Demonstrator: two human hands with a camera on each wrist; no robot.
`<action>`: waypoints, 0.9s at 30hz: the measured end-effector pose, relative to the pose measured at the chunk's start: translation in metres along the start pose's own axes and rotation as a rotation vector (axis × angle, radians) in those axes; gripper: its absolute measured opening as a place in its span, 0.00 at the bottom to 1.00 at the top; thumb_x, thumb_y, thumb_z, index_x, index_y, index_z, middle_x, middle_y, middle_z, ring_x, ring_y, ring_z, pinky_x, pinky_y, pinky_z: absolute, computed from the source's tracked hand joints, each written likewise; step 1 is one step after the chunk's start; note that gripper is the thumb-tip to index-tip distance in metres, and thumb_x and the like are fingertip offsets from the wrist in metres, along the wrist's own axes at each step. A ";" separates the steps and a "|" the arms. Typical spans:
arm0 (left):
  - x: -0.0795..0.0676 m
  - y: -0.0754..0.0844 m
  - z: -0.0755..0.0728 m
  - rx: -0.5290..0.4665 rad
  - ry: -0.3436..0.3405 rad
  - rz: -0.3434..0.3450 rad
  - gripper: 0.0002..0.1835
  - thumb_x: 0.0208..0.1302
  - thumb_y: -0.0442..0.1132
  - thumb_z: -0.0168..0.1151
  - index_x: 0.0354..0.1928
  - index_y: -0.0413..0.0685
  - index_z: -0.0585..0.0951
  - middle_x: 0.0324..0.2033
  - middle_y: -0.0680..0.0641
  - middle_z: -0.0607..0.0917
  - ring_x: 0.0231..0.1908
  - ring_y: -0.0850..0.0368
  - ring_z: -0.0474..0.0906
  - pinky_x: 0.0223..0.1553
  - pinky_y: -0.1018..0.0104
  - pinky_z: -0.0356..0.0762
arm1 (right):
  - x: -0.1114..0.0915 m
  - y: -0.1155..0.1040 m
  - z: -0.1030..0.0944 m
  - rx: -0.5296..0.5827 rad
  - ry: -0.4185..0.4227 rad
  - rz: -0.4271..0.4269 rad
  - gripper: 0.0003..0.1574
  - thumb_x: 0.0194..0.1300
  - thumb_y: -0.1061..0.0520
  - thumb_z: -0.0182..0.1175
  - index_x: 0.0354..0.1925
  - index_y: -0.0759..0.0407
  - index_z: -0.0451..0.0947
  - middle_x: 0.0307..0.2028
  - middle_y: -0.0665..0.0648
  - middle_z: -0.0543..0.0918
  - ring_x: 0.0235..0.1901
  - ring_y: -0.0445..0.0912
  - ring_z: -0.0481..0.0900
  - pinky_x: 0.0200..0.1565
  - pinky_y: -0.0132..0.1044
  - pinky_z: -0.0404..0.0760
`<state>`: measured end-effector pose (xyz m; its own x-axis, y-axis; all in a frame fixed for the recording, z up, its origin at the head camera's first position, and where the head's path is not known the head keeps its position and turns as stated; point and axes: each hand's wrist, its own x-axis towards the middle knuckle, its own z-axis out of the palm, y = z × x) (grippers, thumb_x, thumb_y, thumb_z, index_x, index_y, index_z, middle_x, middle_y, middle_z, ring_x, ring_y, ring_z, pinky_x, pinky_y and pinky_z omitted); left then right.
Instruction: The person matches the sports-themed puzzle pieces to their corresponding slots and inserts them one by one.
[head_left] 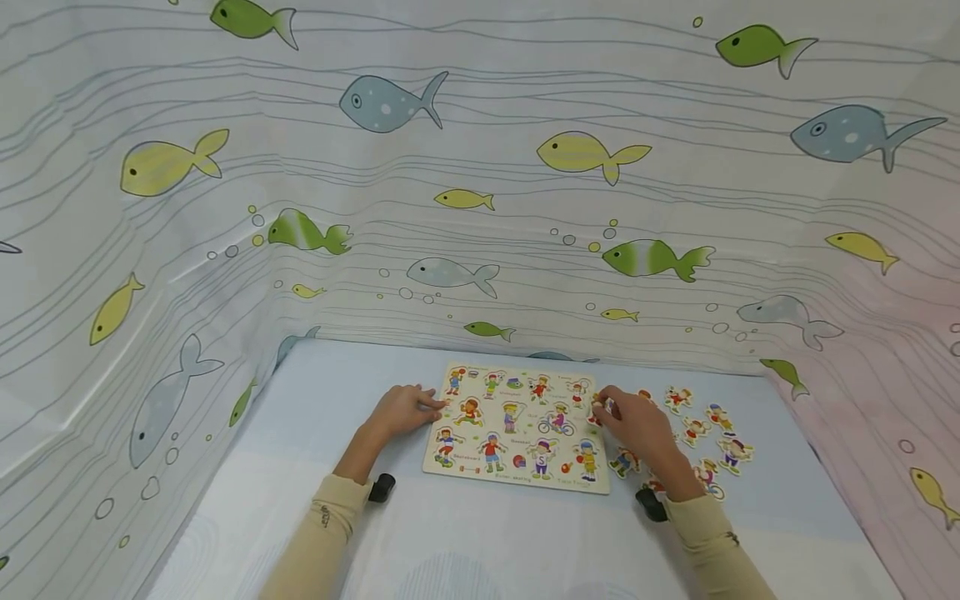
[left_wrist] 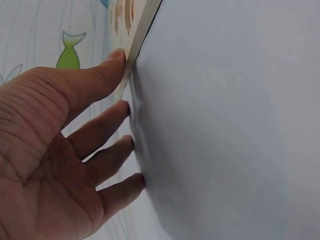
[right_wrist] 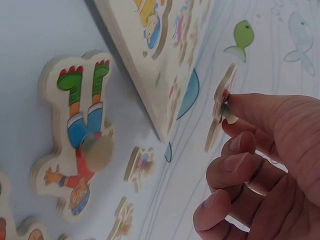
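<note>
A wooden puzzle board point(head_left: 517, 437) printed with children playing sports lies flat on the table. At its left edge my left hand point(head_left: 405, 410) touches the board; in the left wrist view the thumb point(left_wrist: 107, 75) lies against the board's edge and the other fingertips rest on the table surface. My right hand point(head_left: 637, 421) is at the board's right side. It pinches a small puzzle piece point(right_wrist: 218, 112) by its knob between thumb and fingers, the piece seen nearly edge-on, its picture mostly hidden.
Several loose knobbed pieces lie right of the board, among them a child in green roller skates point(right_wrist: 85, 130) and a purple-and-white figure point(head_left: 735, 452). A fish-patterned cloth point(head_left: 525, 225) walls the table's back and sides. Pale sleeves point(head_left: 330, 508) and black wrist cameras point(head_left: 381, 487) sit nearby.
</note>
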<state>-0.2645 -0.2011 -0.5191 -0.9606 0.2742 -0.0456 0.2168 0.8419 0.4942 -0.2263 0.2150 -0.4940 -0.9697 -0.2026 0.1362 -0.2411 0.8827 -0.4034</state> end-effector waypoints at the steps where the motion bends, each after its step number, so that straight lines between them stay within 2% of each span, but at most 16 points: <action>1: 0.000 0.000 0.000 -0.001 0.000 -0.001 0.13 0.60 0.46 0.71 0.47 0.55 0.88 0.57 0.46 0.81 0.65 0.40 0.68 0.68 0.42 0.59 | 0.001 -0.002 0.000 -0.002 -0.002 -0.001 0.14 0.69 0.48 0.62 0.47 0.53 0.79 0.18 0.47 0.69 0.16 0.42 0.63 0.16 0.34 0.60; 12: -0.001 -0.001 -0.003 -0.006 0.016 0.038 0.13 0.60 0.45 0.71 0.47 0.53 0.88 0.56 0.44 0.81 0.65 0.37 0.68 0.67 0.41 0.60 | 0.008 -0.021 0.008 0.003 -0.007 -0.025 0.13 0.69 0.48 0.63 0.47 0.53 0.78 0.18 0.47 0.69 0.16 0.43 0.64 0.16 0.35 0.61; 20: -0.001 0.002 -0.004 -0.010 0.002 0.013 0.13 0.61 0.46 0.70 0.47 0.53 0.88 0.57 0.45 0.81 0.66 0.38 0.67 0.69 0.43 0.59 | 0.011 -0.033 0.013 0.040 -0.001 -0.057 0.11 0.69 0.48 0.63 0.46 0.51 0.79 0.18 0.47 0.68 0.15 0.43 0.62 0.16 0.34 0.58; 27: -0.001 0.001 -0.002 -0.004 -0.006 -0.008 0.13 0.60 0.46 0.71 0.46 0.54 0.88 0.57 0.45 0.81 0.66 0.38 0.67 0.69 0.43 0.58 | 0.018 -0.045 0.016 0.016 -0.047 -0.057 0.11 0.69 0.47 0.62 0.46 0.50 0.78 0.18 0.47 0.68 0.16 0.43 0.61 0.17 0.34 0.57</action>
<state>-0.2631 -0.2012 -0.5169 -0.9611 0.2706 -0.0548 0.2087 0.8421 0.4974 -0.2338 0.1644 -0.4876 -0.9552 -0.2719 0.1171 -0.2959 0.8626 -0.4104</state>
